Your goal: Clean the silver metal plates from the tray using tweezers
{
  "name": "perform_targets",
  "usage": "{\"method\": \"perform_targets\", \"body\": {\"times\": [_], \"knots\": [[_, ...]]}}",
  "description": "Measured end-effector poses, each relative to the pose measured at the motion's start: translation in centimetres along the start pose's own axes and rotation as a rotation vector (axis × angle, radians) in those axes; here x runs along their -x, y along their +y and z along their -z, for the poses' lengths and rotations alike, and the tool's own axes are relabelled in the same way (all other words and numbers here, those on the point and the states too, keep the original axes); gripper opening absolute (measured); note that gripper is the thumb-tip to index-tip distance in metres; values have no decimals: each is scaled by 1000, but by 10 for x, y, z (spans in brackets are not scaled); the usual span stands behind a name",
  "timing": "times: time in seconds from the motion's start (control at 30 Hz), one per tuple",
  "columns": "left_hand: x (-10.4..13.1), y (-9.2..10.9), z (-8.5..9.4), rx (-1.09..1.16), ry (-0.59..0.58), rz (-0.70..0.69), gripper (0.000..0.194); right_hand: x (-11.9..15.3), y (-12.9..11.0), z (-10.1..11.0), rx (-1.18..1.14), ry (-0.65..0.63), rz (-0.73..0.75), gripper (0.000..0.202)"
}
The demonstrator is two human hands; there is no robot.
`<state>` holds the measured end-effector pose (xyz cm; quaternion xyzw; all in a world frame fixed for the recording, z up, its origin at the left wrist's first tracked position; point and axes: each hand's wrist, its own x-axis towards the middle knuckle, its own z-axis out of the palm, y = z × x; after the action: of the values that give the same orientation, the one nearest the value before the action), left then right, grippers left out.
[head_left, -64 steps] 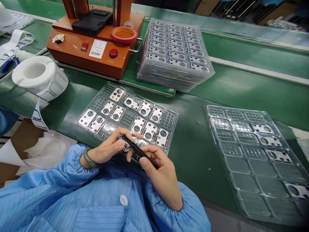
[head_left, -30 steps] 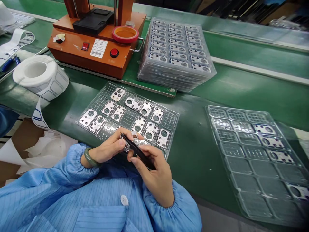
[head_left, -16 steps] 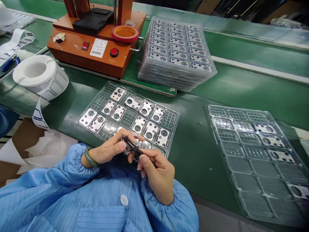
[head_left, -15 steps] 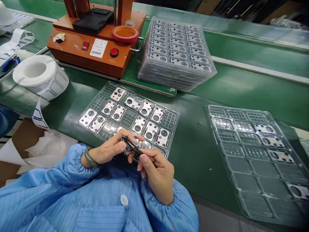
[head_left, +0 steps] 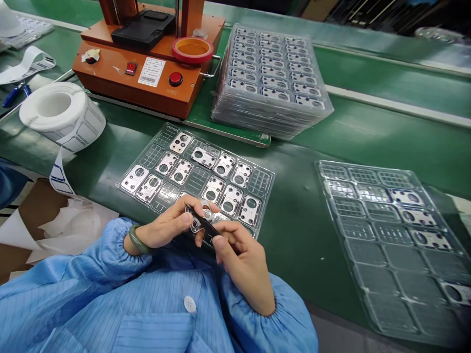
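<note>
My left hand (head_left: 165, 228) is closed on a small metal plate (head_left: 194, 224) with round holes, held just above the near edge of a clear plastic tray (head_left: 197, 180). In my right hand (head_left: 245, 262) are black tweezers (head_left: 206, 227), pinched between thumb and fingers and slanting up to the left across the plate. The tweezers' tips lie close to my left fingertips; whether they touch the plate I cannot tell. Several similar silver plates (head_left: 212, 190) lie in the tray's compartments. Fingers hide much of the held plate.
A second clear tray (head_left: 404, 277) with a few plates lies right. Behind stand a tall stack of filled trays (head_left: 270, 105) and an orange machine (head_left: 128, 83) bearing a roll of tape (head_left: 193, 60). At left are a label roll (head_left: 61, 115) and a box with crumpled paper (head_left: 69, 225).
My right hand has shifted slightly right and turned, and the tweezers now show their broad side, their arms closer together. My left hand stays almost still with the plate.
</note>
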<state>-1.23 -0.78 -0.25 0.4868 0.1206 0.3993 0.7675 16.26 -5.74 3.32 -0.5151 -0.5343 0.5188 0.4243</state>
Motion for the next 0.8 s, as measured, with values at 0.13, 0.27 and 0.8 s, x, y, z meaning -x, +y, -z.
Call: {"method": "perform_targets", "body": {"times": [0.13, 0.27, 0.8], "knots": [[-1, 0, 0, 4, 3, -10, 19, 5, 3, -2, 231, 154, 239, 12], [-2, 2, -1, 30, -20, -10, 20, 9, 12, -12, 382, 319, 451, 17], [-1, 3, -1, -10, -65, -7, 24, 5, 21, -6, -200, 196, -25, 33]]}}
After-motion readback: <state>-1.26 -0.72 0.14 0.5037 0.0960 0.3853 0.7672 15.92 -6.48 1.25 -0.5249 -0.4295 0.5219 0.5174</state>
